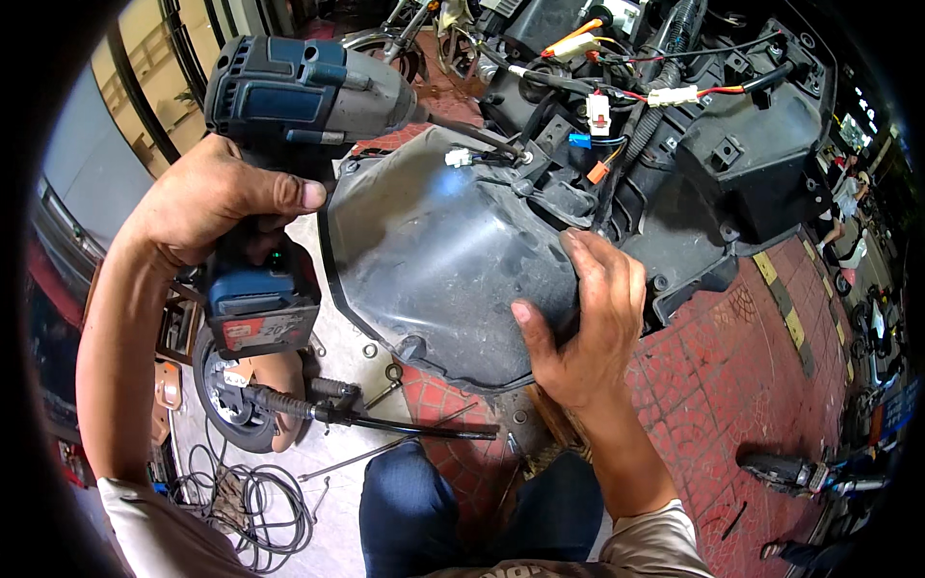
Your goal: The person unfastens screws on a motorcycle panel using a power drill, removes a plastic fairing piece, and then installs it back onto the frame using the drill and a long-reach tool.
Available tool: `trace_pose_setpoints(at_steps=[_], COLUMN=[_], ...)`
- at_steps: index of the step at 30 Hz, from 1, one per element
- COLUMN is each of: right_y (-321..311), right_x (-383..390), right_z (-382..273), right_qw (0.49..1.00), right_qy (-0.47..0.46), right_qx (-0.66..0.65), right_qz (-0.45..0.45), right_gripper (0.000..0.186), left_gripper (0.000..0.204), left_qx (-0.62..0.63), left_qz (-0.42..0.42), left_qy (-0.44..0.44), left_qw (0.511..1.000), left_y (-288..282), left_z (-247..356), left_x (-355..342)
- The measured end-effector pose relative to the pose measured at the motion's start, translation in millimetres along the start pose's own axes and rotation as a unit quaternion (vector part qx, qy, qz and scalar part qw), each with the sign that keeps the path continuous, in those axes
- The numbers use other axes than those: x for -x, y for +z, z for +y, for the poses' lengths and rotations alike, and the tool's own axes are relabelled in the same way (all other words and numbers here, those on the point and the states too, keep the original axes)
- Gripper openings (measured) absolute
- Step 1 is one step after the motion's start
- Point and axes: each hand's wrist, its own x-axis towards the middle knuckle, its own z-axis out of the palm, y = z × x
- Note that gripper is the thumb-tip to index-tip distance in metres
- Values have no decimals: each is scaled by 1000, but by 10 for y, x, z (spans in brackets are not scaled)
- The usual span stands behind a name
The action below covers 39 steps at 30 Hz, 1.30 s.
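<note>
My left hand (217, 197) is wrapped round the handle of a blue and grey cordless impact driver (299, 91), its thumb along the near side. The driver's long bit (472, 133) points right, and its tip meets a screw at the upper edge of a black plastic panel (443, 260). My right hand (597, 318) rests on the panel's right side, fingers and thumb spread against the surface. Beside the bit tip hangs a small white connector (461, 157). White (597, 114), blue and orange plugs on loose wires lie farther up, over the scooter's body.
Below left, a scooter wheel (231, 390), a shock-like rod (385, 424) and a coiled black hose (255, 511) lie on pale floor. Several wrenches and washers are scattered near my knees. Red paving (703, 385) stretches right, with parked two-wheelers and a person (848, 207) at the far right.
</note>
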Motion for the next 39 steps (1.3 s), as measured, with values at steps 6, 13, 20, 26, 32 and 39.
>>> trace_pose_setpoints(at_steps=[6,13,20,26,32,39], right_y=[8,-24,-33,-16,10,-5], right_x=[-14,-22,-41,-66,-54,-69], right_z=[2,-24,-30,-94,-63,-131], right_qw=[1000,1000,1000,1000,1000,1000], right_qy=[-6,-3,-14,0,-9,2], right_qx=[-8,-4,-10,6,13,23], right_qz=[1,-7,-15,-16,-10,-15], right_gripper=[69,70,69,67,66,66], left_gripper=[23,25,26,37,24,23], left_qx=[-13,36,43,61,-6,14], left_qz=[13,-13,-43,-55,-56,-61], left_qy=[1,16,19,59,80,115], left_qw=[1000,999,998,995,995,991], left_y=[-41,11,-73,-92,-121,-107], left_z=[-336,-302,-394,-405,-419,-519], left_x=[-164,-158,-277,-272,-336,-359])
